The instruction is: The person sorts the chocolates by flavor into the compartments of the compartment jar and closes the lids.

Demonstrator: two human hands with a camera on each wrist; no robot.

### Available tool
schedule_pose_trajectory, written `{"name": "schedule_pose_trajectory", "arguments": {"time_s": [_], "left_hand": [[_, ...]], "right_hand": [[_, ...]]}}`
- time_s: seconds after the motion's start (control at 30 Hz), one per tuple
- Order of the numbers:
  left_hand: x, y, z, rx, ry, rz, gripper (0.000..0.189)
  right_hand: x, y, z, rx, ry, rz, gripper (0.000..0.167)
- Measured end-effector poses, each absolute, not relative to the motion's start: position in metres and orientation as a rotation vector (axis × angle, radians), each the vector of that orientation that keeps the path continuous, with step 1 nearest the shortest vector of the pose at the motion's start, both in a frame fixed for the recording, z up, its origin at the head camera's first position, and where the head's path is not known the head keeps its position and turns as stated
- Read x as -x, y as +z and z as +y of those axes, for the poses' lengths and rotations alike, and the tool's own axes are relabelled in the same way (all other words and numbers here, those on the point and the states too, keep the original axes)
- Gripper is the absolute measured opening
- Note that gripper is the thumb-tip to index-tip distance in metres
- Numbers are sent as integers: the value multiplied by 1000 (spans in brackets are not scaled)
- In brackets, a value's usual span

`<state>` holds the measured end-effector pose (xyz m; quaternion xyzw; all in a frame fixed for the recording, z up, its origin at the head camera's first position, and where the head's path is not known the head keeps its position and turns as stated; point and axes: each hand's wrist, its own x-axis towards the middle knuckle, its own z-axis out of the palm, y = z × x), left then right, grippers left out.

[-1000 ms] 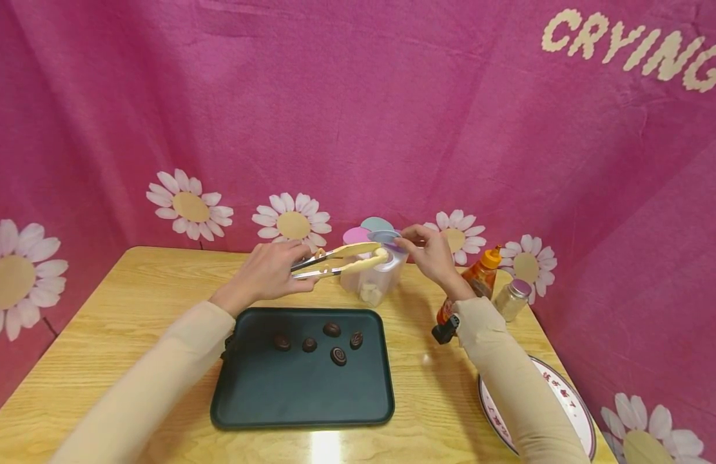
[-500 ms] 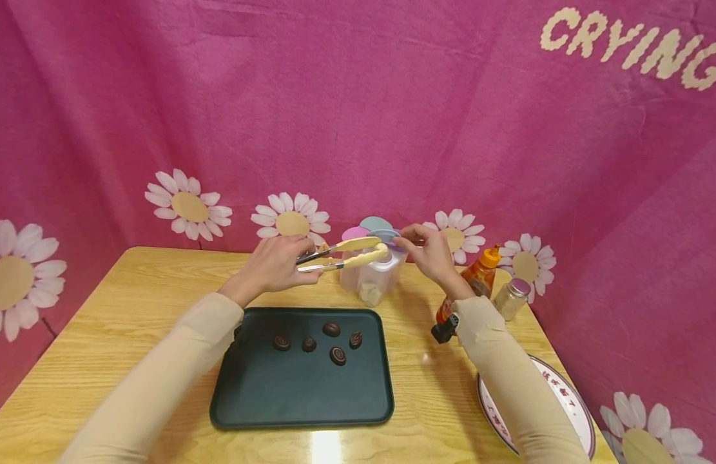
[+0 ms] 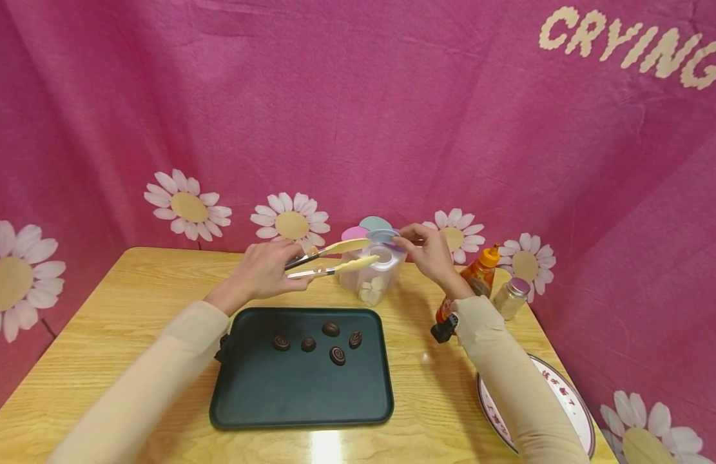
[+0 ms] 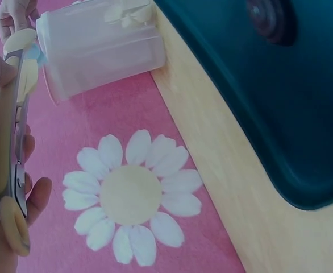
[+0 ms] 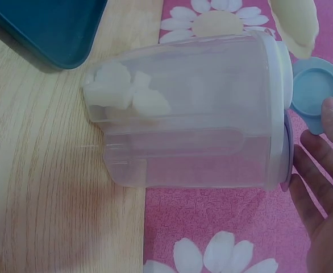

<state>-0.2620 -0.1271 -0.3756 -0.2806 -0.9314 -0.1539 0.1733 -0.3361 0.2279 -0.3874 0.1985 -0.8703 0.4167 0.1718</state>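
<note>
My left hand [image 3: 263,267] grips tongs [image 3: 352,245] with pale yellow tips, which stand apart over the round opening of a clear plastic container [image 3: 350,280]. Nothing shows between the tips. Pale chunks [image 5: 112,85] lie at the bottom of one compartment, best seen in the right wrist view. With thumb and fingers my right hand [image 3: 430,254] pinches the raised light-blue lid [image 5: 314,85] of that compartment; its other fingertips touch the purple lid [image 5: 287,151] beside it. Nearer me, several dark chocolates [image 3: 337,355] sit on a dark green tray [image 3: 299,403].
Pink [image 3: 354,232] and green lids [image 3: 376,223] cover other compartments. Right of the container stand a squeeze bottle [image 3: 479,274] with an orange cap and a small glass jar [image 3: 510,303]. A white plate [image 3: 566,403] lies partly under my right sleeve. A pink cloth [image 3: 358,129] hangs behind the table.
The pale piece between the tong tips is no longer there. The tongs have spread and drawn back slightly left with my left hand. My right hand keeps holding the blue lid up.
</note>
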Motion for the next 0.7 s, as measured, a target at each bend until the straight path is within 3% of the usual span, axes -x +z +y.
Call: {"name": "schedule_pose_trajectory", "arguments": {"time_s": [0.7], "left_hand": [[224,-411,-191,531,-477,-2604,47]], "right_hand": [[335,-388,228,-589,1198,-2461,15]]}}
